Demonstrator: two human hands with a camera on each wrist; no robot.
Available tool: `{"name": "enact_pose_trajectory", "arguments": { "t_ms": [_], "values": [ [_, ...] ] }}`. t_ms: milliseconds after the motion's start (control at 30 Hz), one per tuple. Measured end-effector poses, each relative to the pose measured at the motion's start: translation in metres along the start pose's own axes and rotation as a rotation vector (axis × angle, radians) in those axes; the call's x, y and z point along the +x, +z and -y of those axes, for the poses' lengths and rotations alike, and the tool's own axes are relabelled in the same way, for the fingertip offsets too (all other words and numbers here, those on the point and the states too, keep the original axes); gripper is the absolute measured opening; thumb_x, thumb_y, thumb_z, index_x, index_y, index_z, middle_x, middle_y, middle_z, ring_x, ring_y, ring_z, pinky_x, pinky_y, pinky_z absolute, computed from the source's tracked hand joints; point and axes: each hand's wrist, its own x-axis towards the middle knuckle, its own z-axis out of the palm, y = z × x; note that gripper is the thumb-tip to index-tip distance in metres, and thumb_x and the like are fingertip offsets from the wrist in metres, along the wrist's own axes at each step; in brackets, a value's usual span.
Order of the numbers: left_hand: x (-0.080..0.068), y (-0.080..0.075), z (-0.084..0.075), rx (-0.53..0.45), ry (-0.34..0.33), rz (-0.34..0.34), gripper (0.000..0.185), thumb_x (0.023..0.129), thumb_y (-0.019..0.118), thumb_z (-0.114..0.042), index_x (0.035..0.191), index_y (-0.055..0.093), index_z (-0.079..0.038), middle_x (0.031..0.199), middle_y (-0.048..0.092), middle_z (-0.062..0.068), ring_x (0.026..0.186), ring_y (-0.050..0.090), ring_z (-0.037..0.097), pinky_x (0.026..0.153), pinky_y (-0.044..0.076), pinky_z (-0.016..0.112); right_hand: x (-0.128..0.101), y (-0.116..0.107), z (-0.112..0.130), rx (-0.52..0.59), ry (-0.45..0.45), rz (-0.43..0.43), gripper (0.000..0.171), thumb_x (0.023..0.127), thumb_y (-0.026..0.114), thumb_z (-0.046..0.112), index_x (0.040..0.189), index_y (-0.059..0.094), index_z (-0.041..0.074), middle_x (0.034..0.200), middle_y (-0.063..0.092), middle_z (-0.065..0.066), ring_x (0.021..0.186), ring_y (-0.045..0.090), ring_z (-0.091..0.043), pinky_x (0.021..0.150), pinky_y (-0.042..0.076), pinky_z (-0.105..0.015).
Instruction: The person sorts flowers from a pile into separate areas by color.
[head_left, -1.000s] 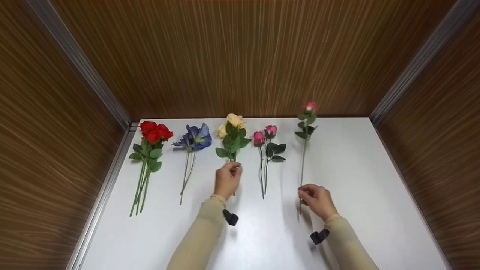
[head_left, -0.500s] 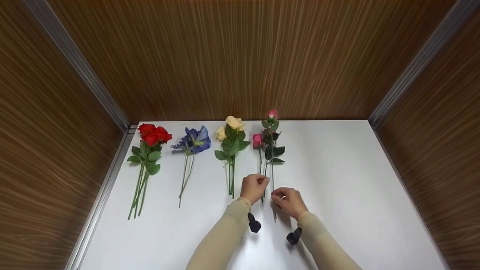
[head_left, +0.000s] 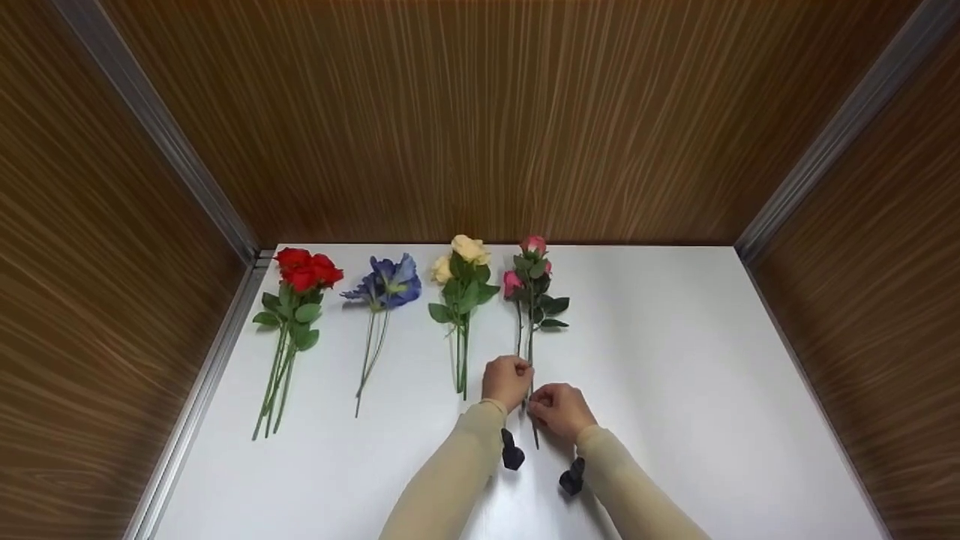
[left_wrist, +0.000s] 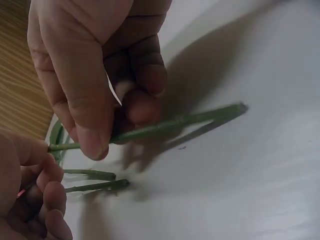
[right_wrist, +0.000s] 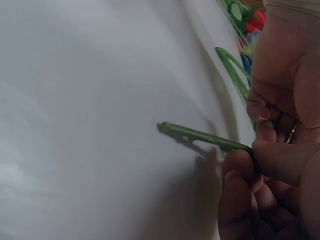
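Both hands' fingers pinching thin green stem of pink rosebud (head_left: 533, 244): left hand (head_left: 508, 381), right hand (head_left: 559, 409), above white tabletop (head_left: 675, 360).

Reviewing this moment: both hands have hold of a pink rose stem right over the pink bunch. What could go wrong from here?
1. The left hand and right hand pinch the single rose stem only near its cut end, so the bloom end may swing or sag.
2. The stem runs through the pink roses on the table; its leaves might snag theirs and drag them askew.
3. The cream roses lie close beside, so a sideways slip of the left hand could nudge their stems.
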Motion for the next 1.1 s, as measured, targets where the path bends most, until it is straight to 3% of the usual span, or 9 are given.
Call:
{"name": "enact_pose_trajectory", "arguments": {
  "t_ms": [167,333,533,867,1100],
  "values": [
    [-0.004,0.005,0.005,0.009,-0.04,-0.042,0.009,0.084,0.072,-0.017,0.08,0.068,-0.009,0.07,0.061,-0.004,0.067,0.058,0.013,0.066,0.048,0.031,0.0,0.004,-0.002,-0.031,0.009,0.007,0.008,0.081,0.075,0.017,0.078,0.069,0.012,0.068,0.062,0.005,0.066,0.055,-0.011,0.065,0.046,-0.031],
    [-0.008,0.01,0.009,0.04,-0.094,-0.06,0.023,0.084,0.073,-0.023,0.095,0.064,-0.005,0.073,0.057,0.0,0.071,0.057,0.019,0.07,0.047,0.036,0.0,0.006,-0.005,-0.04,0.031,0.009,0.012,0.08,0.075,0.02,0.077,0.067,0.013,0.068,0.06,0.006,0.066,0.053,-0.011,0.068,0.045,-0.032],
    [-0.01,0.015,0.009,0.101,-0.08,-0.038,0.027,0.084,0.073,-0.026,0.101,0.068,-0.006,0.08,0.066,0.0,0.078,0.063,0.021,0.074,0.049,0.037,0.006,0.003,-0.006,-0.036,0.074,0.001,0.011,0.083,0.068,0.02,0.076,0.066,0.012,0.065,0.059,0.006,0.063,0.053,-0.011,0.065,0.044,-0.03],
    [-0.012,0.017,0.012,0.136,-0.085,0.008,0.023,0.082,0.075,-0.026,0.096,0.067,-0.009,0.072,0.056,-0.005,0.067,0.053,0.014,0.067,0.046,0.033,0.008,0.004,-0.006,-0.082,0.106,0.016,0.012,0.083,0.067,0.02,0.073,0.063,0.013,0.061,0.057,0.007,0.061,0.051,-0.011,0.062,0.041,-0.029],
    [-0.012,0.016,0.016,0.16,-0.078,0.026,0.022,0.082,0.075,-0.028,0.093,0.065,-0.011,0.072,0.057,-0.005,0.067,0.054,0.015,0.067,0.046,0.034,0.004,0.006,-0.006,-0.021,0.104,0.036,0.011,0.081,0.064,0.019,0.072,0.063,0.013,0.054,0.059,0.006,0.055,0.055,-0.01,0.06,0.042,-0.027]
  ]
}}
